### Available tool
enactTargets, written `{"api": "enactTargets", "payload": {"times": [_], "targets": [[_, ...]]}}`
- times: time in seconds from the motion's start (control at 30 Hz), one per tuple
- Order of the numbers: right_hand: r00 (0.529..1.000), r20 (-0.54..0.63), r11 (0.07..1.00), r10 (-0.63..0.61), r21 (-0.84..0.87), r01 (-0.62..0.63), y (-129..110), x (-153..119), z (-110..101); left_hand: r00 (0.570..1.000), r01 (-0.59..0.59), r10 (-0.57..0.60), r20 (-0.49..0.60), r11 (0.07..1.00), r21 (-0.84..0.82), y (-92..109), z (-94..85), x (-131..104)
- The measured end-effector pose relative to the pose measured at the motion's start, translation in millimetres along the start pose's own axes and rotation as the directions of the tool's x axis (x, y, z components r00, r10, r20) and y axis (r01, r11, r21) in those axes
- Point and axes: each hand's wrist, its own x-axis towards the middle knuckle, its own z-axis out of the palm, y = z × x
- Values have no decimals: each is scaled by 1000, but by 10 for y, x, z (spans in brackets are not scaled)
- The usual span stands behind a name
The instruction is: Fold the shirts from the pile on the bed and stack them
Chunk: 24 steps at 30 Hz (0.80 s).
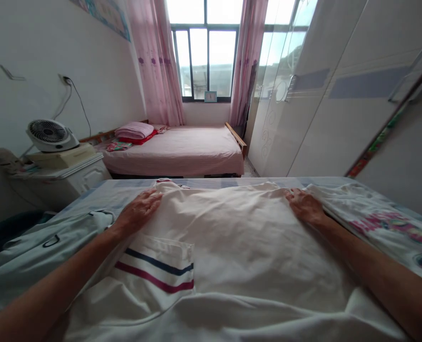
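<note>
- Head view: a white shirt [239,237] is lying spread over the patterned surface [97,197], directly before the person, its striped pocket [159,266] facing up on the left.
- The left hand [140,209] is resting palm down along the shirt's left edge, fingers stretched out and gripping nothing, probably to steady the cloth.
- The right hand [305,205] is touching the far right part with bent fingers; whether it is pinching fabric, I cannot tell.
- Both hands are reaching wide apart, seemingly so the cloth is lying flat between them.
- Pale green clothing [68,247] is lying left, a printed garment [378,216] right, seemingly giving the shirt the middle.
</note>
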Motion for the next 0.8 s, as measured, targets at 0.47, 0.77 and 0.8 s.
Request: {"api": "enactTargets", "payload": {"times": [0.47, 0.77, 0.8], "targets": [[996, -62, 997, 63, -37, -66, 214, -11, -137, 981, 182, -175, 79, 978, -99, -107, -142, -57], [985, 100, 988, 137, 56, -144, -153, 521, -70, 995, 103, -104, 12, 993, 64, -159, -15, 691], [983, 108, 986, 145, 69, -153, -150, 539, -55, 994, 90, -95, 53, 992, 84, -140, 11, 714]]}}
